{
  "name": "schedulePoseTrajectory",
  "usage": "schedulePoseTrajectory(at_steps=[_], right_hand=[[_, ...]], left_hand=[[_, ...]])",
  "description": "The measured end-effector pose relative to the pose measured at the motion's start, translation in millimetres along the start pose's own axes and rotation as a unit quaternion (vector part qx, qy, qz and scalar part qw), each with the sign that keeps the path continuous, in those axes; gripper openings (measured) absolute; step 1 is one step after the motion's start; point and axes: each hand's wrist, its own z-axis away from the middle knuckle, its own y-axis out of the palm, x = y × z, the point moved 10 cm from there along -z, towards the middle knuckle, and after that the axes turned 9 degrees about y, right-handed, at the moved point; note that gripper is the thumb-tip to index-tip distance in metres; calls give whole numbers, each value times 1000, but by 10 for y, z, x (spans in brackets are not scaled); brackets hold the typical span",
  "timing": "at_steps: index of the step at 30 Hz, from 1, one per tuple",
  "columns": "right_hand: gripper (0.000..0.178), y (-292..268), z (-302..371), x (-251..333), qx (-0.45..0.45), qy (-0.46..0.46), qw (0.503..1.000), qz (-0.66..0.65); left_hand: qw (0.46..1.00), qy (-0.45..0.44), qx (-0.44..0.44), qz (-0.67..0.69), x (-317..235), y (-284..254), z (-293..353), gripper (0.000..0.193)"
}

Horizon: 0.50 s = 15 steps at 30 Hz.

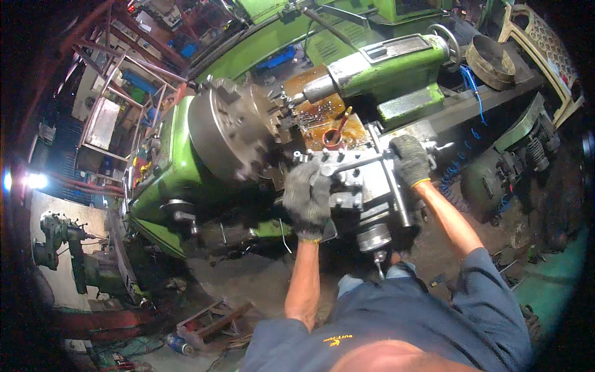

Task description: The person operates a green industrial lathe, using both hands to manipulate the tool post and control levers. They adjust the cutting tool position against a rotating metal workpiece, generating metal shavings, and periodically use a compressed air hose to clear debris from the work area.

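A green lathe fills the middle, with its big round chuck (226, 127) smeared as if by motion. My left hand (308, 197), in a grey knit glove, is closed around the near end of the tool post lever (359, 162), just right of the chuck. Bolts and a holder of the tool post (348, 199) show beside it. My right hand (409, 160), gloved alike, is closed at the right of the carriage, next to a long metal bar (396, 192). What its fingers grip is hidden. A red cup with a brush (333, 137) sits behind the tool post.
The green tailstock (390, 68) with its handwheel (445, 42) stands behind right. A round metal pan (491, 62) rests near a chair-like frame (539, 56). A blue coiled hose (474, 93) hangs at right. Wooden scraps (217, 319) lie on the floor at lower left.
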Motion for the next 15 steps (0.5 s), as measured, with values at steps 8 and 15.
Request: schedulePoseTrajectory(at_steps=[8,15], right_hand=[[9,34,7,-45,37,25,999,1],[10,18,35,-115,33,14,999,-21]], left_hand=[[993,19,119,2,-15,689,-145,26],[992,11,113,-57,50,754,-119,22]])
